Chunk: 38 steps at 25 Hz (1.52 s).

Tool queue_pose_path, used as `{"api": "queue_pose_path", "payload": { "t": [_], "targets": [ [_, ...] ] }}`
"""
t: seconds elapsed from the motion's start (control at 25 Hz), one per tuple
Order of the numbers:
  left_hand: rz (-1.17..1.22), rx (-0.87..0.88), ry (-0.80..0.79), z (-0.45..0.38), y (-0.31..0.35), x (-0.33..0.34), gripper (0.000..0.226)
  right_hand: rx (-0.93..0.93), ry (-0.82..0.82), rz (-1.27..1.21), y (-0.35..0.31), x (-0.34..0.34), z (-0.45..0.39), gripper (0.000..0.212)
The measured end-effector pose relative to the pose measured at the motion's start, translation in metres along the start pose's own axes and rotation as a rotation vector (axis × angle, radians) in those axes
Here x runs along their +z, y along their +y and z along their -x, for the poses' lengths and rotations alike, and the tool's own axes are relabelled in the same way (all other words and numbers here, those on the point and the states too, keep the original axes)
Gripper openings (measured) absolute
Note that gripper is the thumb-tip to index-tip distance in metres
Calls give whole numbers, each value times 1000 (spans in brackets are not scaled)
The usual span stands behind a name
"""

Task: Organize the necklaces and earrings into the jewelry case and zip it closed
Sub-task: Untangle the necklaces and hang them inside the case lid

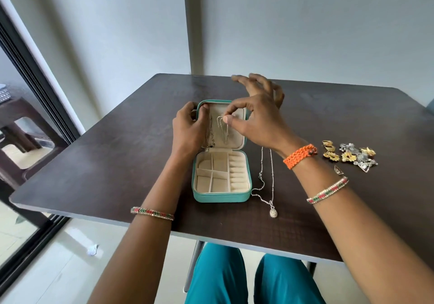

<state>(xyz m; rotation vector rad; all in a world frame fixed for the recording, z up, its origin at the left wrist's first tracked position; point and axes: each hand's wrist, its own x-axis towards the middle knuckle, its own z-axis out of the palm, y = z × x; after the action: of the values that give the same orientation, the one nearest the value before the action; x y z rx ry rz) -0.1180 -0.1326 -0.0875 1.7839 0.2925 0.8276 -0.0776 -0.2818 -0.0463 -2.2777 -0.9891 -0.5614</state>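
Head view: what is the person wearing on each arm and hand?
Both arms are bare, without sleeves. The left wrist carries one beaded bangle in red, green and gold. The right arm carries a matching bangle and, nearer the right hand, an orange braided band.

Teal jewelry case [220, 197] open; silver necklace [270, 186] beside; earrings [350, 154] heaped right.

We count one open jewelry case [222, 197], three necklaces, two of them in its lid [234, 137] and one [267, 186] beside it, and one heap of earrings [350, 154] right of our right hand [253, 125].
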Motion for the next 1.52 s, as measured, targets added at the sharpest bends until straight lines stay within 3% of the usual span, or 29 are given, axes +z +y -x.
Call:
{"api": "queue_pose_path", "payload": {
  "t": [0.2,0.76,1.0,1.32,1.52],
  "targets": [
    [50,9,19,2,3,1,17,-74,148,90,3,1,0,5],
    [107,48,35,9,5,-1,14,-118,291,251,-9,14,4,4],
    [78,119,-38,6,2,-3,11,39,355,279,-14,14,7,12],
    [99,107,-21,8,3,-3,10,114,347,221,-13,12,9,15],
    [114,125,-18,9,5,-2,8,62,338,183,-12,11,9,15]
  ]
}}
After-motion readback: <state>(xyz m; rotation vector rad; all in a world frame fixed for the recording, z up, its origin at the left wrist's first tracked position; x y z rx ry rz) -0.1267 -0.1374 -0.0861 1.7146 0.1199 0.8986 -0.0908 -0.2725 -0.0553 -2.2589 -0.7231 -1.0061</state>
